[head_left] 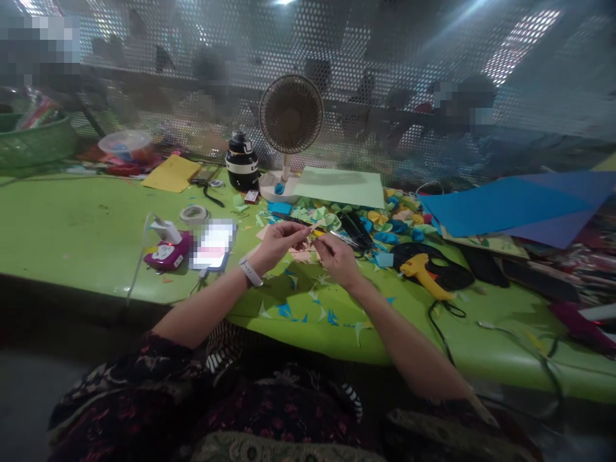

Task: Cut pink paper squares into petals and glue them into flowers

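Observation:
My left hand [283,240], with a pale band on its wrist, is closed in a pinch on a small piece of peach paper [315,226] above the green table. Just right of it, my right hand [338,260] has its thumb and fingers pressed together close to the same paper; what lies between them is too small to make out. Peach paper pieces [301,255] lie beneath the hands. Behind the right hand is a long black object [355,230] with a metallic strip beside it. Blue and pale paper scraps [285,310] are scattered in front.
Folded coloured paper pieces [380,218] are heaped behind my hands, near a small fan [291,115] and a black bottle [242,163]. A lit phone [213,245] and a purple plug adapter [167,255] lie left. Right are a yellow glue gun [423,274] and blue sheets [500,205].

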### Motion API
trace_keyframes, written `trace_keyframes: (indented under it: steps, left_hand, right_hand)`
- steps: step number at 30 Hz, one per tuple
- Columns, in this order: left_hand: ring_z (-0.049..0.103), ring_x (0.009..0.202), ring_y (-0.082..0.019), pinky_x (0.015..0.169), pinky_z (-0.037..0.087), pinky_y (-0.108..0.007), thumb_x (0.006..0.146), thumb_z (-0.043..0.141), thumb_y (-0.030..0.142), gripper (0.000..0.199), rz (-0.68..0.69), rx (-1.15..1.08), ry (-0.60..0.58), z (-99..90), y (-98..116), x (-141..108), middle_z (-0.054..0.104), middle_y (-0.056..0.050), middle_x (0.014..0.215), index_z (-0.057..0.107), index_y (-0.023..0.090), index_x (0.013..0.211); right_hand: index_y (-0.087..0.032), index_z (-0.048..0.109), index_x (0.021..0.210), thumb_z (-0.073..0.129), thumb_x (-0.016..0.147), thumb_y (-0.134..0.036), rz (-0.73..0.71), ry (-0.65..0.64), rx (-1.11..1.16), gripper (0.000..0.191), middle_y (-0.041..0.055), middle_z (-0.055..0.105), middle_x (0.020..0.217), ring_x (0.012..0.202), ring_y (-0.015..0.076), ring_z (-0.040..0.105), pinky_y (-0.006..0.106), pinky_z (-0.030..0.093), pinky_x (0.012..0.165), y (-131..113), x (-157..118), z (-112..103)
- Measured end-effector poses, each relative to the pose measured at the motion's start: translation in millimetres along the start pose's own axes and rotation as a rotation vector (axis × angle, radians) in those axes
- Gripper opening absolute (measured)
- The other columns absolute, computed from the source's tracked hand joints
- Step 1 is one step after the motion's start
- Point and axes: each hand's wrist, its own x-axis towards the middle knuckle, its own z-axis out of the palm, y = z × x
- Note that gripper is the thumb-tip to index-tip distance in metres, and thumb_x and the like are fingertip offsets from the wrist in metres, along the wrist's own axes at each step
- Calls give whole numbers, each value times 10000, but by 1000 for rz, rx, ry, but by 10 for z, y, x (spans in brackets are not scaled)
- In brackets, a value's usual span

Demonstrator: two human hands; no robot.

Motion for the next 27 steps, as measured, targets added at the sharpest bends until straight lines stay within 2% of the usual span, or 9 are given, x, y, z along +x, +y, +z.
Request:
trace_keyframes:
  steps: [8, 15, 27]
  left_hand:
    - [553, 542, -74, 560, 462, -232, 685, 831, 467, 349, 18, -1, -15, -17, -42, 1, 672, -7, 647, 738, 151, 799]
    - [540, 531, -75, 551, 457, -236, 673, 830, 492, 362, 12, 13, -1, 8, -12, -21, 650, 1, 611, 720, 154, 742]
    - [532, 535, -76, 546, 449, -236, 677, 836, 460, 342, -5, -2, -35, -12, -37, 2, 666, -11, 640, 754, 156, 809]
  right_hand:
    - [-216, 639, 882, 411, 984, -556, -23, -2, -22, 422, 72, 674, 833, 761, 203, 590, 319, 416, 700, 2, 4, -18]
    - [-223, 654, 885, 397, 982, -580, -56, 2, -21, 451, 76, 689, 854, 791, 214, 601, 328, 439, 727, 18, -1, 8]
    - [-227, 664, 907, 409, 970, -605, -61, 11, -34, 460, 77, 688, 861, 794, 216, 607, 326, 438, 721, 51, -2, 16]
